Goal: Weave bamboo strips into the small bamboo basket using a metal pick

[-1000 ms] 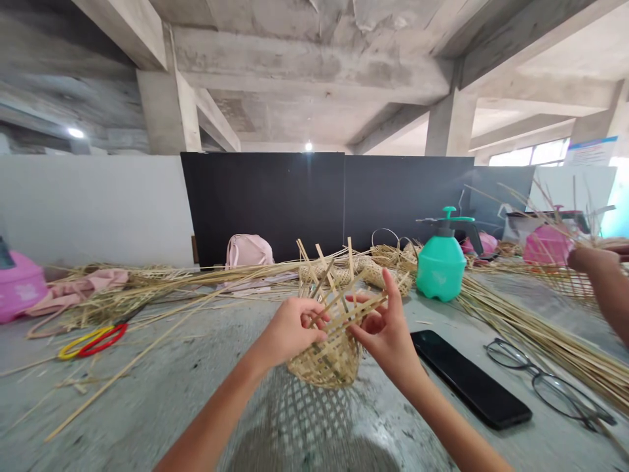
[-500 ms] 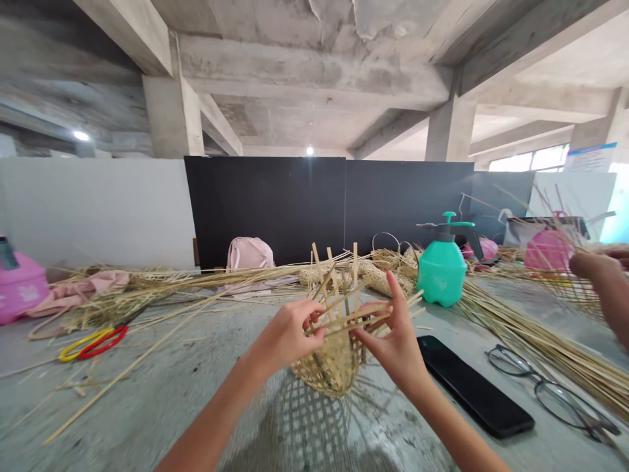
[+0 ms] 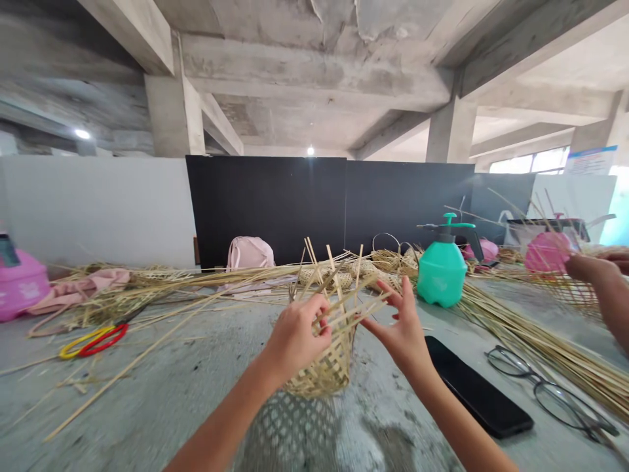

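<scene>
A small half-woven bamboo basket (image 3: 322, 372) is in front of me, its loose strips (image 3: 330, 259) sticking up from the top. My left hand (image 3: 299, 335) is closed on the basket's strips near the upper edge, thumb and fingers pinched together. To the right, my right hand (image 3: 400, 328) has its fingers spread. Its thumb and fingertips are close to the ends of slanting strips; whether they touch is hard to see.
A black phone (image 3: 476, 387) and eyeglasses (image 3: 531, 377) lie at right, near long bamboo strips (image 3: 535, 341). Behind stands a green spray bottle (image 3: 442, 272). Red-and-yellow-handled scissors (image 3: 93, 342) lie left. Another person's hand (image 3: 597, 275) works on a basket at far right.
The basket has turned and tilted a little, its base shifting left. My right hand has moved slightly right and its fingers have come away from the strips. My left hand keeps its pinch.
</scene>
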Available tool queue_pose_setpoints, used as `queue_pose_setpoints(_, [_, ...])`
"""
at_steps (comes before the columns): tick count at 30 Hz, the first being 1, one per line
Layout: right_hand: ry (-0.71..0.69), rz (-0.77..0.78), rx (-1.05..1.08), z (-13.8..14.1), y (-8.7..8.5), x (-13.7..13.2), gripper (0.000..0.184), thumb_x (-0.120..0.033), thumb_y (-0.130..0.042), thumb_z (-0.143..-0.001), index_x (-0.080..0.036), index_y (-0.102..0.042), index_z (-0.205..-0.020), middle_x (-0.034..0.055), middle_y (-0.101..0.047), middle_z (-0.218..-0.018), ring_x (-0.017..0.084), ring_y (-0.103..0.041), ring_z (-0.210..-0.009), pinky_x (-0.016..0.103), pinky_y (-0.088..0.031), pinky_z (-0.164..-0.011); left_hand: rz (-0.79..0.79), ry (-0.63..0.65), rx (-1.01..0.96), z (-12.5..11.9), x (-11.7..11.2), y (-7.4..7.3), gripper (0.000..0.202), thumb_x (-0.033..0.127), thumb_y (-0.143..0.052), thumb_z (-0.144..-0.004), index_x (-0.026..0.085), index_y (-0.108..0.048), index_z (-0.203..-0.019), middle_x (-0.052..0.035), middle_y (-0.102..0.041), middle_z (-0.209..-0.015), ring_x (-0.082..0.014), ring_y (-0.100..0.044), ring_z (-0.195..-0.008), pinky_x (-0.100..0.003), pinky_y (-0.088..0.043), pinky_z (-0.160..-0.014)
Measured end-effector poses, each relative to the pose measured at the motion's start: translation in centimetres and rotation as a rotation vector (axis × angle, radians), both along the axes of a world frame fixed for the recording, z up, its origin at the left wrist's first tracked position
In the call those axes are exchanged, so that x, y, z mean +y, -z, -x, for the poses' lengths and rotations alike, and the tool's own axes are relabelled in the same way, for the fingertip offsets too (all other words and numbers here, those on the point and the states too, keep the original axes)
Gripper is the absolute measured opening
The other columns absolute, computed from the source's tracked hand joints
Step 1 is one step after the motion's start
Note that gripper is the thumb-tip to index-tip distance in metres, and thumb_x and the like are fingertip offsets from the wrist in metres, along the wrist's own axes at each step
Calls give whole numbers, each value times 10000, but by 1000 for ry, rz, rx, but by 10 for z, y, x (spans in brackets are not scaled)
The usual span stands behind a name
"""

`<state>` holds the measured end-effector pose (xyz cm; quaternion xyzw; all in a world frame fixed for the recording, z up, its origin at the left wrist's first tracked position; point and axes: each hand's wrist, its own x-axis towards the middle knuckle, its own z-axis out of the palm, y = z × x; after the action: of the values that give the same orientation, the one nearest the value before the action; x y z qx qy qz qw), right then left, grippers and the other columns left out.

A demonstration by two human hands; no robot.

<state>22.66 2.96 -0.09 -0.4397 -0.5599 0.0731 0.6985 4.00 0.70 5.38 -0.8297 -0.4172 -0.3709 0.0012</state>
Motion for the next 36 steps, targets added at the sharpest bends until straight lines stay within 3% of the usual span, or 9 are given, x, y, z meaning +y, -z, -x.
queue_pose_setpoints(4, [-240,113,223,3,1,3,819,-383,-713,-606,-211,-341,-1315,130,-611,-1086,182,-602,-665,324,-500,-548,-24,-43,51,-4,-5,1,128,129,-500,-676,216,-511,-770,9,-615,-693,-165,-572,-658,-274,-398,-620])
queue_pose_setpoints(7, [-496,234,134,12,-1,-4,513,-318,-704,-604,-188,-567,-1081,59,-672,-856,126,-566,-516,219,-427,-394,63,-65,140,-4,-5,1,139,132,-519,-661,219,-523,-770,8,-637,-696,-176,-583,-640,-264,-368,-570])
queue_pose_setpoints(10, [-501,303,10,19,-2,-13,311,-239,-678,-599,-186,-630,-902,53,-665,-885,44,-428,-346,182,-323,-294,131,-65,183,-3,-5,0,71,146,-531,-659,211,-528,-689,11,-620,-628,-170,-564,-590,-251,-338,-529])
queue_pose_setpoints(13, [-404,210,-71,22,-1,-19,201,-197,-666,-587,-196,-636,-785,82,-637,-984,38,-412,-348,202,-344,-301,153,-23,198,-3,-7,-1,61,169,-537,-670,204,-542,-621,15,-589,-562,-153,-532,-526,-246,-320,-506])
queue_pose_setpoints(19, [-394,251,-88,31,5,-24,179,-144,-584,-624,-200,-546,-790,-67,-478,-511,66,-394,-340,180,-311,-304,48,-55,321,-4,-13,1,141,122,-488,-690,211,-595,-673,-11,-617,-593,-174,-561,-552,-258,-307,-504])
queue_pose_setpoints(23, [-361,164,-13,30,-2,-29,226,-136,-595,-589,-196,-497,-783,-54,-507,-629,64,-452,-412,184,-377,-361,-12,49,252,6,-17,-16,121,169,-489,-755,204,-603,-770,-12,-651,-724,-156,-572,-646,-253,-374,-582])
queue_pose_setpoints(27, [-508,200,110,25,-12,-28,260,-177,-639,-584,-207,-458,-768,-77,-488,-610,67,-486,-416,194,-427,-384,7,-71,128,21,-19,-32,97,271,-539,-761,188,-584,-739,-8,-631,-719,-154,-553,-646,-271,-401,-612])
queue_pose_setpoints(32, [-628,356,176,18,-15,-23,343,-337,-702,-614,-214,-385,-660,-96,-489,-470,84,-491,-299,188,-378,-296,52,-53,233,13,-22,-24,170,291,-615,-714,205,-548,-843,5,-613,-810,-167,-570,-667,-271,-401,-581])
queue_pose_setpoints(36, [-657,404,129,11,-18,-27,337,-324,-715,-599,-196,-412,-673,-40,-610,-634,26,-431,-260,146,-303,-235,-4,-47,267,-3,-22,-12,283,275,-592,-750,195,-491,-1002,-46,-566,-987,-209,-590,-777,-301,-429,-622])
